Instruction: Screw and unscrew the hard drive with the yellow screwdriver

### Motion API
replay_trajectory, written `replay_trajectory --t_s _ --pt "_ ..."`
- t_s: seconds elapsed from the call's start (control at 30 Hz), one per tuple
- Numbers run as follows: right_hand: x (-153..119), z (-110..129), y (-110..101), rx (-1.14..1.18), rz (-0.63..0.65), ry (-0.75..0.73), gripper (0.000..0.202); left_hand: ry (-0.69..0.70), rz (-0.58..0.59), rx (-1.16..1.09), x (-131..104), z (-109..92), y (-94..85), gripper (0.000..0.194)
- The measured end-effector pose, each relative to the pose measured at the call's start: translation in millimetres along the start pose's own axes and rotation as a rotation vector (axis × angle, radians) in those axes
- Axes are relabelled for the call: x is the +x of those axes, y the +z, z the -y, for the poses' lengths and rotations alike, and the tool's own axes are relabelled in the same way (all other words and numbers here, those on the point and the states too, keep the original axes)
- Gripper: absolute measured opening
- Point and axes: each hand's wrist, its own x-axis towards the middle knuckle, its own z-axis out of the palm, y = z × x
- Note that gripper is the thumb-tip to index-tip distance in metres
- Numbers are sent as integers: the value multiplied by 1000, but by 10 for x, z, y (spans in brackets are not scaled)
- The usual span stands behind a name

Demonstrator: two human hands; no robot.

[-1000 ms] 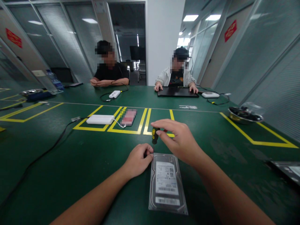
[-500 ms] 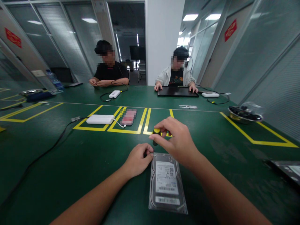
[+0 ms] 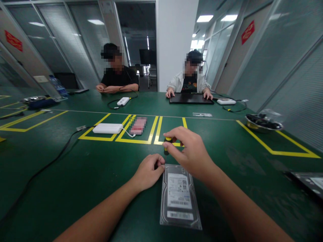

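Note:
A silver hard drive [image 3: 179,195] with white labels lies flat on the green table [image 3: 101,201], its long side pointing away from me. Over its far end, my right hand [image 3: 188,148] pinches a small black and yellow screwdriver [image 3: 167,144] between thumb and fingers. The tool looks upright; its lower end is dark and hard to make out. My left hand [image 3: 150,170] is curled at the drive's far left corner, thumb and fingertips closed there. Whether something small is between those fingertips cannot be seen.
Beyond the yellow tape marks lie a white power bank [image 3: 108,128] and a cabled phone [image 3: 138,125]. A metal bowl [image 3: 264,123] of dark items stands right. Two people sit opposite, one touching a black panel [image 3: 191,98]. A dark device [image 3: 306,183] lies at the right edge.
The fingers of my right hand have shifted slightly around the screwdriver's yellow top, with the index fingertip now further left. My left hand and the hard drive look unmoved.

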Motion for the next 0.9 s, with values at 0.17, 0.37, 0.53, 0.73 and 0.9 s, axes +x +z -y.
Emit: replay_trajectory --t_s 0.17,0.37,0.53,0.73,0.9 --pt "-7 5 -5 85 14 -8 16 14 -3 0 6 0 0 2" --pt "-15 16 4 51 -5 37 11 16 -4 -1 8 19 11 3" --pt "-17 36 26 -30 -18 71 22 10 1 0 5 41 25 6" --pt "-11 34 29 -14 -18 36 15 13 -16 5 5 26 16 3" --pt "-4 25 1 56 14 19 11 16 -3 6 -7 0 1 2"
